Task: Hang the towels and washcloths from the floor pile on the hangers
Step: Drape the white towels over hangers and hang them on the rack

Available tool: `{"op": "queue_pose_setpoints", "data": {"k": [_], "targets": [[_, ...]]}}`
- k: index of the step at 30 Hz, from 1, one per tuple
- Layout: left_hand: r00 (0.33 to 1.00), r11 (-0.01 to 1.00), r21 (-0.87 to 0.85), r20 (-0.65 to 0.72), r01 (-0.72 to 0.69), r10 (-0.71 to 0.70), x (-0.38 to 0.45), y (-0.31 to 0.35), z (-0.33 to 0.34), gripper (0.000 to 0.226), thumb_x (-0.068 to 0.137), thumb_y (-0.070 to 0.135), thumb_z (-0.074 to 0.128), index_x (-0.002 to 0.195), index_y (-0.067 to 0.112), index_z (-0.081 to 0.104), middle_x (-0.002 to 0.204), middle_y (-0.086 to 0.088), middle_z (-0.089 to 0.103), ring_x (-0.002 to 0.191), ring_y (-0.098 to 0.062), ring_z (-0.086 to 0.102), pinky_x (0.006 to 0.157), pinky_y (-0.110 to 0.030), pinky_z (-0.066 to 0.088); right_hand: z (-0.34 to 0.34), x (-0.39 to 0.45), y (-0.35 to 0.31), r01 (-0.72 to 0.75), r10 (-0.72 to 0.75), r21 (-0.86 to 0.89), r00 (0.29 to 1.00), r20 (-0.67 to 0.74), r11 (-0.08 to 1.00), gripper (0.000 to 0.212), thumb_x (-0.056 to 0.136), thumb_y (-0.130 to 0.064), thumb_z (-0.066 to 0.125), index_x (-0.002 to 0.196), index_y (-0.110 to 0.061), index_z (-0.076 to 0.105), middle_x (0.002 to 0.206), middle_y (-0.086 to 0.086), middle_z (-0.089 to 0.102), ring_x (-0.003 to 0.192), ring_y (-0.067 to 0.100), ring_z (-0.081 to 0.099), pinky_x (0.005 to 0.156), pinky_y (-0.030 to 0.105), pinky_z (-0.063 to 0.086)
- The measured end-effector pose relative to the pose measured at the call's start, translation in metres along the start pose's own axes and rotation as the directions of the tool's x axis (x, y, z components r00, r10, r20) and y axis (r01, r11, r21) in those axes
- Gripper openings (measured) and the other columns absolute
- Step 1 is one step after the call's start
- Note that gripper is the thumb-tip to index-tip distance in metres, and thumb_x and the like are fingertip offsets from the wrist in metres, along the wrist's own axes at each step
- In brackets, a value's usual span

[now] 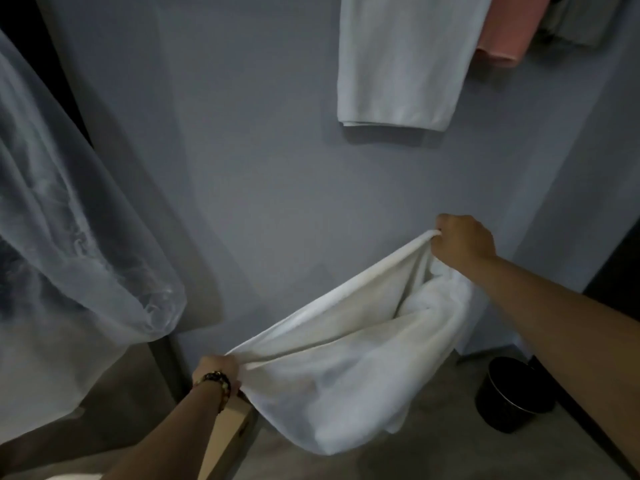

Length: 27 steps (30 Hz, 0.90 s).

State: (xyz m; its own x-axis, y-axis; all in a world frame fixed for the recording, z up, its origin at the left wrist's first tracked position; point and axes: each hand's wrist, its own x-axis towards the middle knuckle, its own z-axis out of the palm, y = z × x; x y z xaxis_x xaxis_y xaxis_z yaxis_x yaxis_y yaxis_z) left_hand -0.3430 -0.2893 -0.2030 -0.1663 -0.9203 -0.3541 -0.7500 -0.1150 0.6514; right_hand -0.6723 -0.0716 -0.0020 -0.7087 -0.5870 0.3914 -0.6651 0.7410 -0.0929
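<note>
Closest to my lens is my left hand (216, 372), a beaded bracelet (219, 384) on its wrist, fingers curled tight around one corner of a white towel (346, 344). My right hand (464, 242) is farther out and higher, pinching the opposite corner between thumb and fingers. Between the two grips I see the towel's top edge stretched in a slanting line, the rest sagging in a loose pouch above the floor (433, 445), in front of a grey wall (259, 168). Under my left wrist a cardboard box (227, 434) stands on the floor. High on the wall, another white towel (398, 64) hangs folded, with a pink towel (509, 29) just beside it to the right. At left I have a translucent plastic cover (69, 237) drooping. Low right, a black round container (509, 396) sits on the floor.
</note>
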Motion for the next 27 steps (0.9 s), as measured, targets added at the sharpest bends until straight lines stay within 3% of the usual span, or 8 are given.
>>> {"op": "queue_pose_setpoints", "data": {"k": [3,6,8,15,20,23,25,27], "targets": [[0.998,1.000,-0.003,0.064,-0.020,0.020,0.009,0.019,0.008,0.028,0.093,0.011,0.056,0.114,-0.006,0.063,0.111,-0.021,0.066,0.104,-0.034,0.063,0.082,-0.031,0.051,0.017,0.008,0.019,-0.057,0.053,0.104,0.998,0.040,0.993,0.011,0.083,-0.017,0.058,0.088,-0.008,0.061,0.090,0.015,0.065,0.085,0.036,0.063,0.063,0.030,0.043],[0.995,0.990,-0.143,0.092,-0.015,0.028,0.017,0.047,0.016,0.005,0.081,0.000,0.071,0.084,0.003,0.069,0.077,-0.014,0.067,0.080,-0.030,0.067,0.068,-0.036,0.059,0.034,0.016,0.034,-0.101,0.081,0.204,0.991,0.105,0.974,0.019,0.083,-0.028,0.067,0.096,-0.014,0.066,0.097,0.010,0.068,0.091,0.032,0.064,0.072,0.033,0.051],[0.996,0.977,-0.213,0.086,-0.005,0.024,0.039,0.054,0.017,0.017,0.074,-0.004,0.076,0.087,0.007,0.071,0.086,-0.015,0.071,0.084,-0.033,0.070,0.071,-0.043,0.060,0.042,0.022,0.049,-0.127,0.102,0.288,0.989,0.103,0.949,0.020,0.081,-0.032,0.071,0.092,-0.017,0.065,0.094,0.009,0.067,0.090,0.030,0.064,0.075,0.035,0.054],[0.988,0.992,0.074,-0.120,0.102,-0.093,0.082,0.045,-0.003,0.047,0.085,0.042,0.062,0.121,0.012,0.062,0.133,-0.011,0.057,0.120,-0.028,0.054,0.089,-0.030,0.042,0.059,0.040,0.092,-0.196,0.221,0.436,0.975,-0.005,0.878,0.024,0.084,-0.032,0.071,0.072,-0.012,0.062,0.066,0.002,0.059,0.069,0.022,0.059,0.052,0.018,0.035],[0.995,0.923,0.376,0.092,-0.077,0.046,0.078,0.060,0.014,0.032,0.098,0.022,0.043,0.122,0.011,0.060,0.132,-0.008,0.059,0.118,-0.025,0.056,0.097,-0.031,0.045,0.055,0.056,0.046,-0.077,0.170,0.546,0.978,-0.121,0.834,0.029,0.085,-0.031,0.068,0.067,-0.012,0.058,0.060,0.005,0.058,0.067,0.026,0.059,0.061,0.025,0.031],[0.956,0.985,-0.174,0.290,0.005,0.046,0.033,0.114,0.028,0.014,0.098,0.009,0.048,0.104,0.005,0.060,0.112,-0.014,0.067,0.086,-0.024,0.062,0.072,-0.029,0.048,0.042,0.056,-0.006,0.042,0.076,0.659,0.986,-0.149,0.751,0.031,0.086,-0.039,0.058,0.065,-0.018,0.047,0.052,-0.007,0.046,0.054,0.018,0.047,0.058,0.029,0.029],[0.898,0.890,-0.448,0.352,-0.086,0.264,0.001,0.150,0.036,0.011,0.093,0.000,0.055,0.097,0.008,0.061,0.088,-0.004,0.070,0.075,-0.018,0.061,0.060,-0.023,0.045,0.032,0.051,-0.038,0.055,0.019,0.736,0.996,-0.092,0.675,0.027,0.088,-0.040,0.050,0.073,-0.017,0.045,0.056,-0.006,0.047,0.059,0.021,0.048,0.060,0.035,0.037],[0.746,0.775,-0.531,0.349,-0.341,0.567,-0.033,0.180,0.043,0.023,0.084,-0.005,0.067,0.100,0.011,0.064,0.095,-0.003,0.072,0.087,-0.016,0.067,0.070,-0.019,0.052,0.025,0.047,-0.061,0.038,-0.055,0.798,0.998,-0.006,0.602,0.018,0.079,-0.038,0.039,0.076,-0.021,0.043,0.062,-0.005,0.049,0.067,0.026,0.051,0.067,0.040,0.041]]}}
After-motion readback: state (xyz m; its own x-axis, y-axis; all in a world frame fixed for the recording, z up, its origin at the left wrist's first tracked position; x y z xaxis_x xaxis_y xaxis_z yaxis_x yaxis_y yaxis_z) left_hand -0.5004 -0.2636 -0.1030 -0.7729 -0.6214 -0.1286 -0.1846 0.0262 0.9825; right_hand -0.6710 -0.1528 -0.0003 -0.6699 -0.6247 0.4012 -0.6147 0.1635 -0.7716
